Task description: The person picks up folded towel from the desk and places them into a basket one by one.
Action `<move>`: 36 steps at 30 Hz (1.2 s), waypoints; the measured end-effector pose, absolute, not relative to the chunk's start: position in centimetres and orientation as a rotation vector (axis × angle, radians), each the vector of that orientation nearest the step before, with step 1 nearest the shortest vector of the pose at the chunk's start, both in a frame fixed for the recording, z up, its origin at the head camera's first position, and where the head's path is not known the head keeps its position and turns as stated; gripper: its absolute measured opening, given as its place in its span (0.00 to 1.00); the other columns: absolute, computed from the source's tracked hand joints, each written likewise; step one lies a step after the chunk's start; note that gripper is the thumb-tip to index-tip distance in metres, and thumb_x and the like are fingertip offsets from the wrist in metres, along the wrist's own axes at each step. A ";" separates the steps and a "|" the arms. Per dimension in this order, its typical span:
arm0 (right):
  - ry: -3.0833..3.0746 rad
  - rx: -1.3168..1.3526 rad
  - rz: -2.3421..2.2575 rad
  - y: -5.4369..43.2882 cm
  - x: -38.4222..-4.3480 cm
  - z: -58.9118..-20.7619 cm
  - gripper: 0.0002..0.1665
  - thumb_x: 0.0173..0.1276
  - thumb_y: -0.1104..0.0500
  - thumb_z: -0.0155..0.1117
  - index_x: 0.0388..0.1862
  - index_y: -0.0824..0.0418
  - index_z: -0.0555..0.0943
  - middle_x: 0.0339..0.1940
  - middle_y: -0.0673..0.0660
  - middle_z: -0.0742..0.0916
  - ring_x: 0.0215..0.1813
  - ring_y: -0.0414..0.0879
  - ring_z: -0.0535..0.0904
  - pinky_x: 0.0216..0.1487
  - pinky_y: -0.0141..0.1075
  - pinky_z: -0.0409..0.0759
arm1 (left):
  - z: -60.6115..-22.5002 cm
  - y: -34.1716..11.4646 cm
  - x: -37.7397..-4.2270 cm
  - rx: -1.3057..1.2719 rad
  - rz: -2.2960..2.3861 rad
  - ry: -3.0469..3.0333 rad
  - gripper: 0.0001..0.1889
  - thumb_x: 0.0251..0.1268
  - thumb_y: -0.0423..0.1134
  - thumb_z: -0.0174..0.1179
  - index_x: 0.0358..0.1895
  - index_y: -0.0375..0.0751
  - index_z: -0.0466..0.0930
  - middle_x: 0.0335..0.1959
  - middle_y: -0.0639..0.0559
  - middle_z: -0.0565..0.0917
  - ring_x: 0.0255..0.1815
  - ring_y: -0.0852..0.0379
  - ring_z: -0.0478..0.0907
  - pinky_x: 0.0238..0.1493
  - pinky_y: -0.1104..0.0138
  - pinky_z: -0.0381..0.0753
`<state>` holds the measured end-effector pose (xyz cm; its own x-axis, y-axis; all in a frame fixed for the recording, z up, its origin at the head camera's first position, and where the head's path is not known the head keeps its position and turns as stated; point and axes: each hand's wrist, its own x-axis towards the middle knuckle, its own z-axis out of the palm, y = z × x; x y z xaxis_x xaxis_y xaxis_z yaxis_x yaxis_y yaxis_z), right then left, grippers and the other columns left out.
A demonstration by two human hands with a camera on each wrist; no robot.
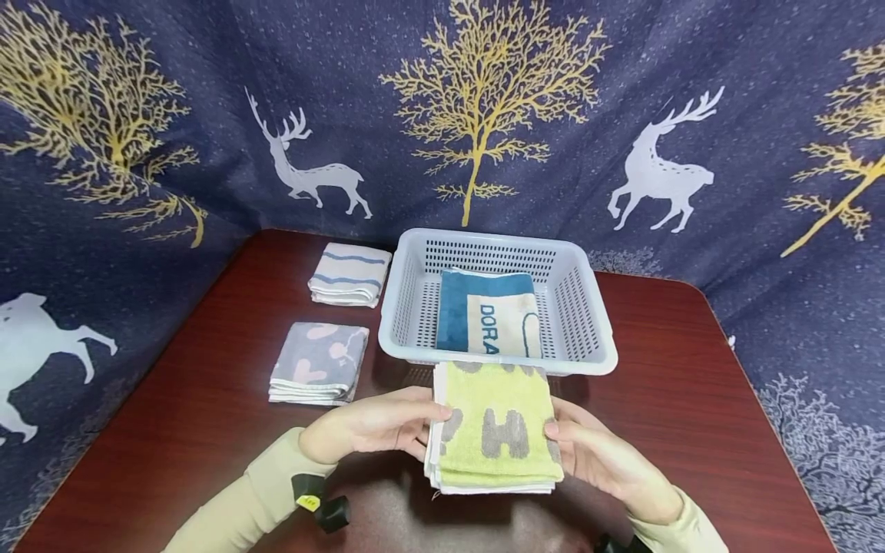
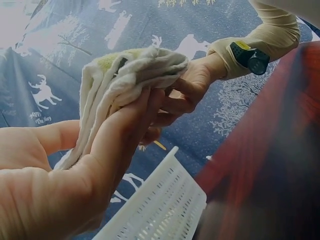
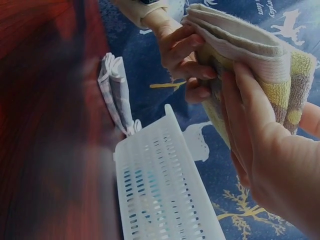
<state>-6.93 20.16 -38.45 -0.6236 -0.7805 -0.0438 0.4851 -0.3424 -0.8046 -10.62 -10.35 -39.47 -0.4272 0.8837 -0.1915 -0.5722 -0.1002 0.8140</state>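
A folded yellow-green towel [image 1: 503, 430] with grey letter shapes is held up in front of the basket. My left hand [image 1: 383, 422] grips its left edge, thumb on top and fingers underneath. On the opposite side my right hand [image 1: 608, 457] grips it the same way. Several folded layers with white edges show in the left wrist view, where the towel [image 2: 125, 82] lies between thumb and fingers. A pale blue plastic basket [image 1: 601, 338] stands just beyond the towel. Inside it lies a folded blue and cream towel [image 1: 501, 307] with letters on it.
Left of the basket, a folded white towel with blue stripes [image 1: 350, 274] lies at the back. Nearer me is a folded grey towel with pink shapes [image 1: 320, 361]. All stand on a dark red table [image 1: 677, 399], with a navy patterned cloth [image 1: 429, 92] hanging behind.
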 end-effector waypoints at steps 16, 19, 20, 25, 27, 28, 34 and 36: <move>1.026 -0.496 -2.031 20.2 -6.9 -38.1 0.27 0.70 0.73 0.32 0.66 0.61 0.63 0.54 0.54 0.83 0.54 0.43 0.82 0.55 0.36 0.80 | -38.6 -10.6 -10.5 0.512 1.784 1.030 0.26 0.71 0.33 0.49 0.67 0.25 0.57 0.51 0.50 0.83 0.50 0.56 0.82 0.52 0.59 0.82; 1.013 -0.503 -2.042 20.3 -6.9 -38.0 0.29 0.68 0.74 0.31 0.66 0.61 0.63 0.54 0.54 0.84 0.53 0.43 0.82 0.55 0.36 0.80 | -38.4 -10.6 -10.6 0.526 1.795 1.035 0.28 0.69 0.33 0.52 0.68 0.25 0.55 0.52 0.49 0.82 0.51 0.56 0.81 0.53 0.58 0.81; 1.006 -0.510 -2.047 20.3 -7.0 -38.0 0.29 0.68 0.75 0.31 0.66 0.61 0.63 0.54 0.54 0.84 0.53 0.43 0.82 0.55 0.36 0.80 | -38.4 -10.6 -10.6 0.529 1.798 1.037 0.28 0.69 0.33 0.53 0.68 0.25 0.55 0.51 0.50 0.82 0.51 0.56 0.81 0.54 0.58 0.81; 0.971 -0.532 -2.069 20.3 -7.1 -38.1 0.30 0.67 0.76 0.28 0.67 0.62 0.61 0.55 0.55 0.83 0.54 0.44 0.81 0.56 0.37 0.80 | -38.4 -10.6 -10.7 0.527 1.809 1.049 0.29 0.67 0.32 0.55 0.67 0.26 0.55 0.49 0.51 0.84 0.51 0.57 0.81 0.54 0.58 0.81; 0.957 -0.533 -2.077 20.3 -7.2 -38.1 0.31 0.68 0.76 0.28 0.67 0.62 0.61 0.56 0.55 0.82 0.55 0.44 0.81 0.57 0.37 0.80 | -38.4 -10.5 -10.8 0.520 1.813 1.057 0.29 0.67 0.31 0.55 0.67 0.26 0.55 0.48 0.51 0.85 0.50 0.58 0.82 0.54 0.59 0.81; 0.951 -0.536 -2.079 20.3 -7.2 -38.1 0.31 0.68 0.75 0.27 0.68 0.62 0.61 0.57 0.56 0.82 0.56 0.44 0.81 0.57 0.37 0.79 | -38.4 -10.5 -10.8 0.511 1.813 1.064 0.28 0.67 0.31 0.55 0.67 0.27 0.56 0.47 0.52 0.85 0.49 0.58 0.82 0.54 0.60 0.81; 0.884 -0.555 -2.096 20.1 -7.5 -38.1 0.30 0.71 0.73 0.26 0.69 0.62 0.61 0.59 0.57 0.81 0.58 0.46 0.80 0.59 0.38 0.79 | -38.3 -10.6 -10.9 0.503 1.841 1.112 0.28 0.65 0.29 0.53 0.66 0.25 0.56 0.45 0.53 0.86 0.47 0.60 0.82 0.52 0.63 0.82; 0.863 -0.552 -2.102 20.1 -7.6 -38.1 0.30 0.71 0.73 0.26 0.69 0.62 0.61 0.59 0.57 0.81 0.58 0.47 0.80 0.59 0.39 0.79 | -38.2 -10.6 -10.9 0.512 1.852 1.111 0.28 0.65 0.29 0.53 0.66 0.24 0.56 0.46 0.52 0.85 0.48 0.60 0.82 0.53 0.63 0.81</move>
<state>-7.59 20.08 -38.12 -0.5996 -0.7948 0.0940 0.4994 -0.4634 -0.7321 -10.91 -10.65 -38.17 -0.5189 0.8501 -0.0901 -0.4796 -0.2023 0.8538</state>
